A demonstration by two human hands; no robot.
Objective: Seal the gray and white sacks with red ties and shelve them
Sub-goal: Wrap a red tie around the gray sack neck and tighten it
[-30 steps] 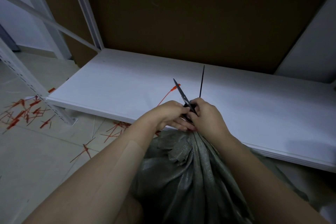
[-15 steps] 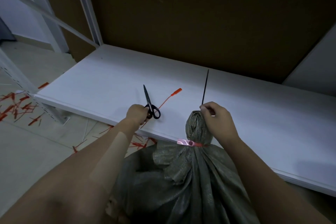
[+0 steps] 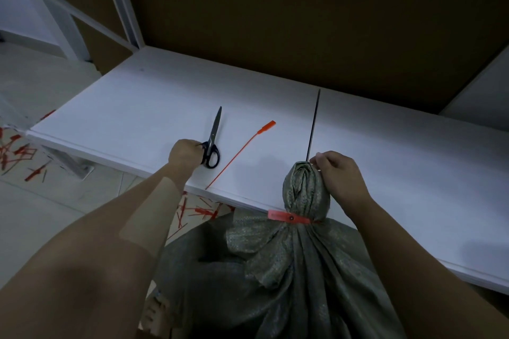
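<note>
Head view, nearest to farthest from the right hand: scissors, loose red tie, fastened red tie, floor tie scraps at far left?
1. Fastened red tie, just below the right hand, round the gray sack neck.
2. Loose red tie, on the shelf, leftward.
3. Scissors, further left, at the left hand.
4. Tie scraps, floor, far left.

sack point(image 3: 297, 270): gray-green, woven texture;
tie on sack neck point(image 3: 289, 218): red;
loose tie point(image 3: 239, 153): red;
scissors point(image 3: 212, 143): black handles, gray blades;
shelf point(image 3: 132, 107): white;
back panel point(image 3: 303, 14): brown

Bare left hand point(image 3: 184, 153), bare right hand point(image 3: 340, 175); pale rectangular patch point(image 3: 147, 216) across left forearm point(image 3: 118, 245)
</note>
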